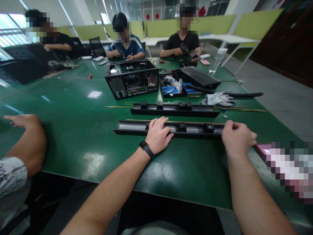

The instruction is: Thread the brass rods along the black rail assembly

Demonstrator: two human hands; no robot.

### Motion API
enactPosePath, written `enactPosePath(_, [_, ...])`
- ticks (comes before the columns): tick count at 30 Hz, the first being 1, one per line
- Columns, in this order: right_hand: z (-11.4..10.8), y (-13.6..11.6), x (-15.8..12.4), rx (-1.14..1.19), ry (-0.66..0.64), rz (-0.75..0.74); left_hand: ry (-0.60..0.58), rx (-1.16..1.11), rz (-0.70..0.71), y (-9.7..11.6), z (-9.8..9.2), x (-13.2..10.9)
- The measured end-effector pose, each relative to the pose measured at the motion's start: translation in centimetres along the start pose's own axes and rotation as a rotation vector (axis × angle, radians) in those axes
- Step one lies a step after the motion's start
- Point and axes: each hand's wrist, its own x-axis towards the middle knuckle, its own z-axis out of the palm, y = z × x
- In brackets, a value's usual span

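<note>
Across the near black rail, a long channel with a pale inside, lies my left hand, fingers spread and partly covering one small black block. Two more black blocks sit in the channel to its right. A thin brass-coloured rod runs along the rail's far edge. My right hand is closed at the rail's right end, pinching the end of this rod; its fingertips are partly hidden. Just beyond, a second black rail lies parallel, with several black blocks and thin rods by its ends.
A black computer case, a tray with gloves, a black panel and white gloves lie farther back on the green table. A person's arm rests at left. Three people sit opposite; one holds a drill.
</note>
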Motion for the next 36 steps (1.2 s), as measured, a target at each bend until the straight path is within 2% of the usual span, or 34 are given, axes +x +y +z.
enactPosePath(9, [0.6,-0.4,-0.6,-0.009,-0.111,-0.128,-0.004,0.009,-0.003,-0.1,0.1,0.0])
enactPosePath(16, [-0.1,-0.2,-0.2,-0.047,-0.046,-0.027,-0.006,0.013,-0.003,0.0,0.0,0.0])
enactPosePath(36, [-0.8,-0.7,-0.6,-0.068,-0.053,-0.035,-0.024,-0.012,-0.023,0.0,-0.3,0.1])
